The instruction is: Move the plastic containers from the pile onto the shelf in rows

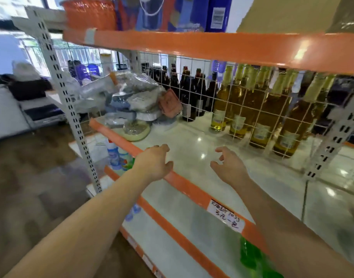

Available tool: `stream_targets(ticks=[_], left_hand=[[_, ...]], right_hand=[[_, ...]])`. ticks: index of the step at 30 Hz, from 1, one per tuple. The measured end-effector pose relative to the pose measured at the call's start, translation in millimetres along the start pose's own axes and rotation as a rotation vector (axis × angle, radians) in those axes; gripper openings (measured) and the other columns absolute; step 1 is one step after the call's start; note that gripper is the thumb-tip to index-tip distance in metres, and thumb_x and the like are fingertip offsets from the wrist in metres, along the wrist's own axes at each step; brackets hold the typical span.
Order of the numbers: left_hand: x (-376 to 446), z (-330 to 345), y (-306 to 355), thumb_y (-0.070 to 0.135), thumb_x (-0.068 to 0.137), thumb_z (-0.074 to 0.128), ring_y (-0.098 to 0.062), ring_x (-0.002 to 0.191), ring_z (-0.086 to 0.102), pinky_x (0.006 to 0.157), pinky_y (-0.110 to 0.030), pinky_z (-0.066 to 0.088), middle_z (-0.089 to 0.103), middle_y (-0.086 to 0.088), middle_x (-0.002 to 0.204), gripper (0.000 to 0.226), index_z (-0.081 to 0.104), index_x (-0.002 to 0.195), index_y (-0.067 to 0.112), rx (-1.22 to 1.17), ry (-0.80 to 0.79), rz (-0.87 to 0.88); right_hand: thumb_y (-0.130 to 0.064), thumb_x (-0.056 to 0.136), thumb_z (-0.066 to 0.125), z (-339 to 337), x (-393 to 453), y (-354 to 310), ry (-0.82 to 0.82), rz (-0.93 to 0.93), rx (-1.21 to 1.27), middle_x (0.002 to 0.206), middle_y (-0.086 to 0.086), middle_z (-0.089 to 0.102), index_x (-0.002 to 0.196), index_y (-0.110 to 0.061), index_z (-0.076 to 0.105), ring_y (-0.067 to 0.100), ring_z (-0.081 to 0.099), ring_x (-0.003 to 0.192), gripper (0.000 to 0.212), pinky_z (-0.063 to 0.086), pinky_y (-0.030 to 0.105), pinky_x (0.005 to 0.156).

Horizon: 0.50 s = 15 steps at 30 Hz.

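Left hand: the left hand is over the orange front edge of the shelf, fingers loosely curled and holding nothing; whether it touches the edge cannot be told.
Right hand: the right hand hangs just above the bare shelf surface near the front edge, fingers spread and bent, empty, set apart from the left.
Containers: the pile of plastic containers, wrapped in clear film, sits at the shelf's far left corner, against the wire mesh back; a pink lid-like piece leans at its right side.
Glass dish: a clear round dish lies by the front left edge, just before the pile.
Bottles: dark bottles and amber bottles stand behind the mesh, along the back edge.
Price tag: a handwritten label is stuck on the front edge, towards the right.
Upper shelf: an orange basket and blue boxes stand above.
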<state>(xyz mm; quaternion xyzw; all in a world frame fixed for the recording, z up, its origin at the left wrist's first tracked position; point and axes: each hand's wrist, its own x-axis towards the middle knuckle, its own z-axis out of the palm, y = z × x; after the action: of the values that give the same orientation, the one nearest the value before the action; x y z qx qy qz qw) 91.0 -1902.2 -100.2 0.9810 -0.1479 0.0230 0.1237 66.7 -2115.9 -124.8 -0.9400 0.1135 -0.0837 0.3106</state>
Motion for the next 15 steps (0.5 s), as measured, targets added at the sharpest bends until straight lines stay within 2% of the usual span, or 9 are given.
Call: stream_targets(ticks=[4,10,15], left_hand=[[45,-10,-39,0.037,0.094,0.05,-0.029,0.118,0.053,0.093,-0.039,0.047,0.052,-0.009,0.132,0.052,0.037,0.141,0.018,0.019,0.02,-0.099],[86,-20,-91,0.036,0.093,0.05,-0.033,0.119,0.048,0.089,-0.038,0.043,0.045,-0.01,0.135,0.049,0.04,0.138,0.02,0.047,0.117,-0.209],[130,-34,-134,0.038,0.094,0.048,-0.038,0.123,0.042,0.098,-0.043,0.037,0.045,-0.017,0.134,0.049,0.044,0.135,0.012,-0.03,0.203,-0.236]], right_hand=[[-0.03,0.09,0.058,24,55,-29,-0.035,-0.031,0.051,0.126,0.011,0.048,0.133,-0.019,0.043,0.031,0.054,0.108,0.047,0.048,0.042,0.089],[-0.028,0.089,0.059,63,108,-62,-0.068,-0.093,0.036,0.128,0.011,0.049,0.133,-0.018,0.043,0.026,0.051,0.114,0.048,0.04,0.032,0.091],[-0.029,0.087,0.063,92,152,-92,-0.053,-0.128,0.091,0.128,0.012,0.048,0.136,-0.014,0.042,0.026,0.05,0.116,0.055,0.04,0.033,0.094]])
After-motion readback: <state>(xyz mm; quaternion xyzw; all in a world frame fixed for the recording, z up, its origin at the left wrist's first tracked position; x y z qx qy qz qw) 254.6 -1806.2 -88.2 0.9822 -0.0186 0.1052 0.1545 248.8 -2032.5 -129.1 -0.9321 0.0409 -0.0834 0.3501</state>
